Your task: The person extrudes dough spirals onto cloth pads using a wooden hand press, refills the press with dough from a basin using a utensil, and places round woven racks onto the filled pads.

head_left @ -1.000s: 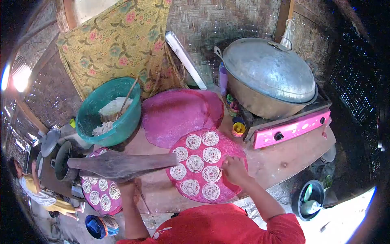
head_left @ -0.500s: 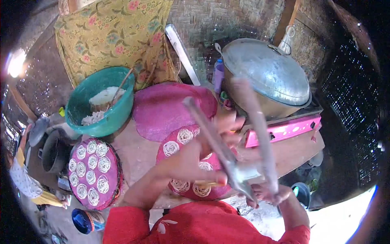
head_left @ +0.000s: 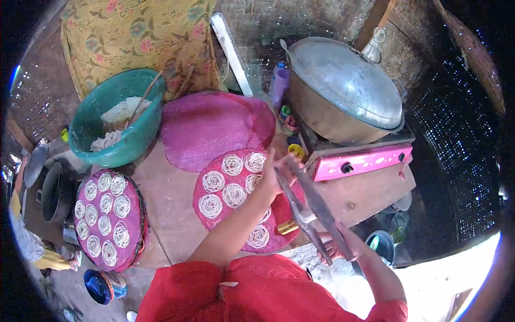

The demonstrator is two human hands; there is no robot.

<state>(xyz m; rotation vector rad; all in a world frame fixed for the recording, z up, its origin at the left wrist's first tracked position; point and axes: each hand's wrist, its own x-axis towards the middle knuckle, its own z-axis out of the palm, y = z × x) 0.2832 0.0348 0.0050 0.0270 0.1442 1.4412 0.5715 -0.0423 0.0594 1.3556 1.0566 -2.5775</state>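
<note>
A wooden press with two long arms (head_left: 322,212) hangs tilted over the right part of a pink round sheet (head_left: 201,188). My left hand (head_left: 279,170) is closed round its upper end, and my right hand (head_left: 337,247) grips its lower end. Between the arms is a pale block, with a brass-coloured cylinder (head_left: 288,227) sticking out on the left side. Several white noodle nests (head_left: 234,195) lie on the sheet; the press and my left forearm hide part of it.
Left stand a green basin (head_left: 115,121) of white dough and a round pink tray (head_left: 110,220) of nests. Behind lies another pink sheet (head_left: 209,129). At right, a big lidded pot (head_left: 343,91) sits on a pink stove (head_left: 365,162). A person's hand (head_left: 75,261) shows far left.
The press has gone from lying level at the left to hanging tilted at the right. My right hand has left the sheet and taken hold of it. The view has shifted.
</note>
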